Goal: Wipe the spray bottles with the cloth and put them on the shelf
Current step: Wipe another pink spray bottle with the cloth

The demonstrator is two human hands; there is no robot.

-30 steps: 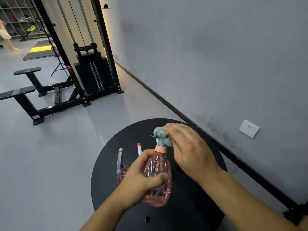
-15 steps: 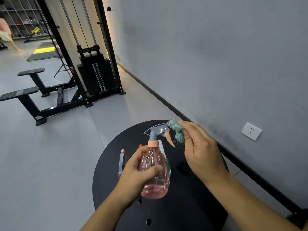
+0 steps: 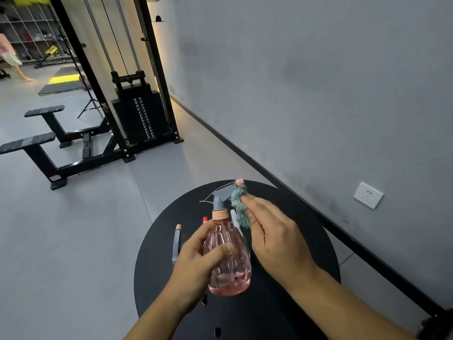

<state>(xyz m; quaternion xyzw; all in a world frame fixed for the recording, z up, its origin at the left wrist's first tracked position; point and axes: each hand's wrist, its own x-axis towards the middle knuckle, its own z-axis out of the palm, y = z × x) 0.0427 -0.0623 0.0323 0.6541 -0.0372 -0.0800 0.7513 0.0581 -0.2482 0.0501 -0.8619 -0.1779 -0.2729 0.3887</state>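
Head view, left fingers (image 3: 215,251) around pink bottle (image 3: 229,261), cloth (image 3: 240,207) on nozzle

A black cable weight machine (image 3: 137,114) stands by the grey wall (image 3: 306,82); a white socket (image 3: 368,195) sits low on it.

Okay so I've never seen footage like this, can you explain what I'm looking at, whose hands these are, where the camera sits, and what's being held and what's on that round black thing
There is no machine here: these are a person's two bare hands, filmed by a wide-angle camera worn on the head, looking forward and down. That is why the arms come in from the bottom edge.

The left hand has its grip around a pink spray bottle with a grey trigger head, held above a round black table. The right hand pinches a teal cloth against the bottle's nozzle, wiping it.

Behind the left hand, parts of other spray bottles show on the table; how many is unclear. The background is a gym with a cable weight machine.
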